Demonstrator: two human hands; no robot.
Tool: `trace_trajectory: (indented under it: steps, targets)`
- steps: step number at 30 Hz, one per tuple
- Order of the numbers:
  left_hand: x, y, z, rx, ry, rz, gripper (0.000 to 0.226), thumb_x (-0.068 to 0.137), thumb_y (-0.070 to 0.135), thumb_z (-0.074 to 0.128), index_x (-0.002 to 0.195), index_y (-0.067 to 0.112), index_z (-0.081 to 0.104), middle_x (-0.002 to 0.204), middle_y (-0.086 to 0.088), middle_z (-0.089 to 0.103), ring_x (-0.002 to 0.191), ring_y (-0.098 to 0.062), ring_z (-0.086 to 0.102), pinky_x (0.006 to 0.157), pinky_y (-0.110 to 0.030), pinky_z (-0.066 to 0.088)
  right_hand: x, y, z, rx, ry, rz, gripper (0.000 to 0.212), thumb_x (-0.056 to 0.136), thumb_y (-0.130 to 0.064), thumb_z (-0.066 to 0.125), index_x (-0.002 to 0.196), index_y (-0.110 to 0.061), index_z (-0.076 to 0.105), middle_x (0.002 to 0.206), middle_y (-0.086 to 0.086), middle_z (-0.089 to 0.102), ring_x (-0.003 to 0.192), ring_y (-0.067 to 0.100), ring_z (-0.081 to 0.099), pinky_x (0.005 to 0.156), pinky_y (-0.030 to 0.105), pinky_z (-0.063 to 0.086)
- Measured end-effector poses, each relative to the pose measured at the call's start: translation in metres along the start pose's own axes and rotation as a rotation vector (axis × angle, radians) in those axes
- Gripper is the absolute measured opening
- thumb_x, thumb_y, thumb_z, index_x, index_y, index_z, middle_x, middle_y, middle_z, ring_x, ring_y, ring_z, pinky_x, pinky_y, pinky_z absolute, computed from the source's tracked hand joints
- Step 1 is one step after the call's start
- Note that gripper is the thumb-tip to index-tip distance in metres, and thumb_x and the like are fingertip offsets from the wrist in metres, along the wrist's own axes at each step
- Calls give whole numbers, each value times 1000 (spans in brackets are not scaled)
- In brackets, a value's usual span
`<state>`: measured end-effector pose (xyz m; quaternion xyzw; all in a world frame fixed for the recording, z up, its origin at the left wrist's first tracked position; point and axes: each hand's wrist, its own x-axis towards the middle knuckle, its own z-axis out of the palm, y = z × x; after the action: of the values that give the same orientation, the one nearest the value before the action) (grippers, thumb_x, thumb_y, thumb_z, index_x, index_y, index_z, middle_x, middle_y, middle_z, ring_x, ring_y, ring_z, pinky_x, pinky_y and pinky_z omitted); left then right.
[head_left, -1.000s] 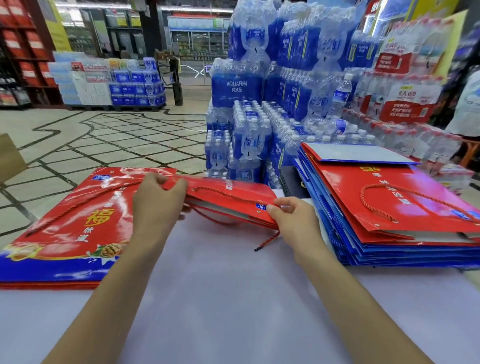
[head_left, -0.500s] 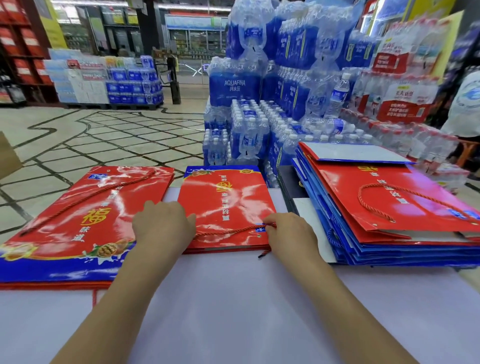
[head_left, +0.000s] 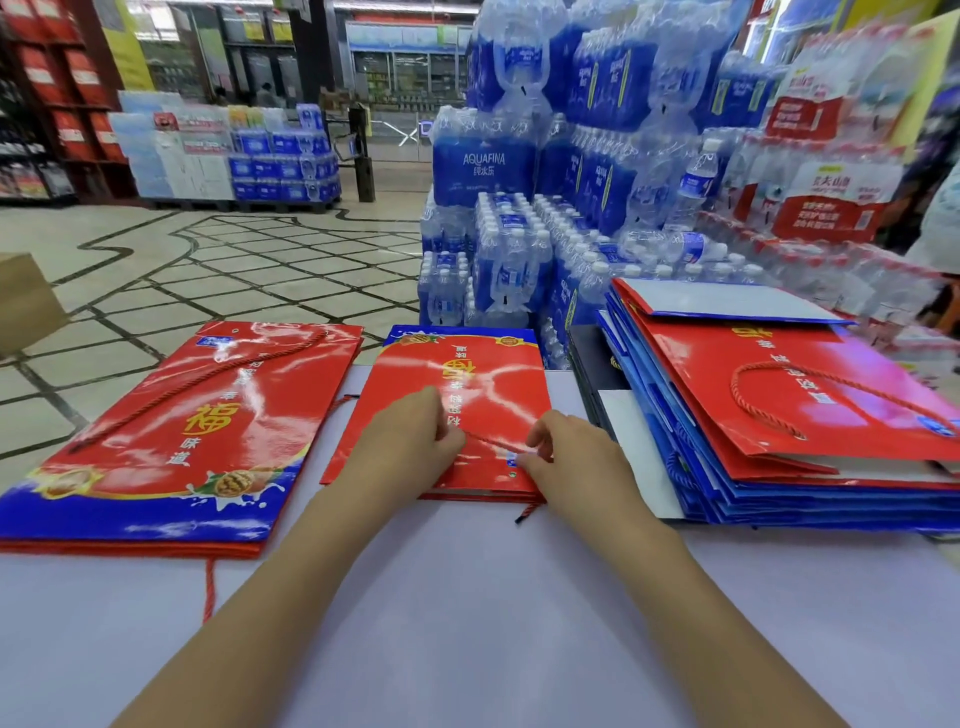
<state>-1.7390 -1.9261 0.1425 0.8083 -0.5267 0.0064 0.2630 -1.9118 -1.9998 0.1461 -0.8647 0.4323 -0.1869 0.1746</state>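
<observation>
A flat red gift bag (head_left: 483, 384) lies in the middle of the white table (head_left: 467, 613), its opening toward me. A red cord handle (head_left: 493, 442) runs across its near end. My left hand (head_left: 410, 447) pinches the cord's left part and my right hand (head_left: 566, 457) pinches its right end near the bag's corner. A loose cord end (head_left: 527, 513) sticks out below the bag's near edge.
A stack of flat red and blue bags (head_left: 171, 441) lies on the left. A taller pile of the same bags (head_left: 789, 415) lies on the right. Shrink-wrapped water bottle packs (head_left: 545, 208) rise behind the table. A tiled shop floor (head_left: 208, 270) spreads to the left.
The bag was lifted off the left stack, turned and laid flat in the middle. Both hands then moved together onto its cord handle.
</observation>
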Motion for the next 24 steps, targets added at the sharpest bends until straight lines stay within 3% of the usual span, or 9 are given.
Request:
trace_trajectory:
  steps: [4,7,10,13,15,18,21,24]
  targets:
    - [3,-8,-3,74,41,-129,21,87,32,55,79,13,47,79,-3,55,77,-24,53,63,-36,40,1,1,-1,-27,-60,-3,17,95,-38,57,101,-23,62,102,-4,63,94,19,59,80,34,50]
    - [4,-9,-3,76,26,-115,21,94,33,49,88,13,49,85,-4,58,80,-24,55,67,-37,44,0,1,-1,-84,-78,-30,19,102,-35,44,100,-17,52,97,1,60,87,24,58,76,38,49]
    - [4,-8,-1,124,19,-91,23,100,34,41,97,11,44,93,-9,61,86,-30,59,72,-39,46,-1,0,-4,-84,0,-36,19,104,-35,37,104,-19,46,83,-1,61,79,24,58,64,34,41]
    - [6,-9,0,126,62,-110,20,101,29,40,102,8,42,95,-14,63,85,-33,60,66,-36,41,-2,-3,-9,-59,147,-47,23,98,-46,47,97,-25,55,80,-6,65,77,17,57,64,29,37]
    - [7,-11,-2,122,88,-156,16,97,25,45,96,9,42,94,-13,61,79,-30,54,63,-33,35,-2,-3,-10,12,195,-64,21,96,-44,53,95,-25,61,84,-9,66,78,13,57,67,29,42]
    - [4,-15,-10,291,87,-211,13,89,24,51,89,12,44,96,-11,58,79,-27,49,66,-32,34,0,-2,-3,47,116,-136,16,97,-29,55,106,-24,66,103,-8,68,96,14,56,88,34,45]
    - [-1,-17,-20,498,50,-307,19,86,25,54,100,14,55,104,-9,57,98,-30,53,82,-38,38,3,2,2,-96,7,-111,21,98,-29,51,115,-27,64,116,-7,62,110,17,49,93,36,34]
    - [-2,-17,-26,609,56,-313,30,85,20,56,114,15,52,115,-8,55,112,-30,48,91,-41,36,5,6,3,-107,-20,-58,21,98,-34,53,110,-29,68,114,-6,61,110,17,48,92,36,33]
